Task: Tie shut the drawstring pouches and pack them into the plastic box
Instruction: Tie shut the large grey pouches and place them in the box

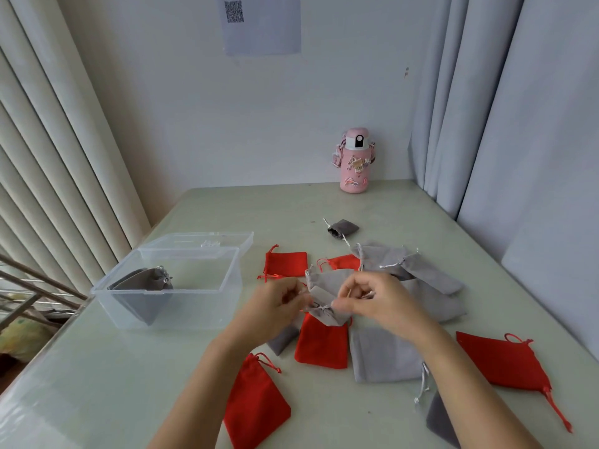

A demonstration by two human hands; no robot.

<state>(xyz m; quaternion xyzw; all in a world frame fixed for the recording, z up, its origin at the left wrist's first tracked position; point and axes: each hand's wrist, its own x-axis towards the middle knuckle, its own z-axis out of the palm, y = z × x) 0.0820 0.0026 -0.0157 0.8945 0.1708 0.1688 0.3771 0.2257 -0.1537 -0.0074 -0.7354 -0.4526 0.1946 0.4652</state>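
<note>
Between my hands hangs a small light grey pouch [324,311], its neck gathered. My left hand [278,303] pinches one end of its drawstring and my right hand [372,298] pinches the other end. The clear plastic box [207,306] stands open at the left, its lid tipped back, with dark grey pouches [142,293] inside. Loose on the table lie several red pouches [321,343] and grey pouches [385,354]. A small dark grey pouch [343,229] lies farther back, apart from the rest.
A pink water bottle [355,160] stands at the table's back by the wall. Curtains hang at both sides. The table's left edge [48,345] runs beside a metal rail. A paper sheet with a code [262,24] is on the wall.
</note>
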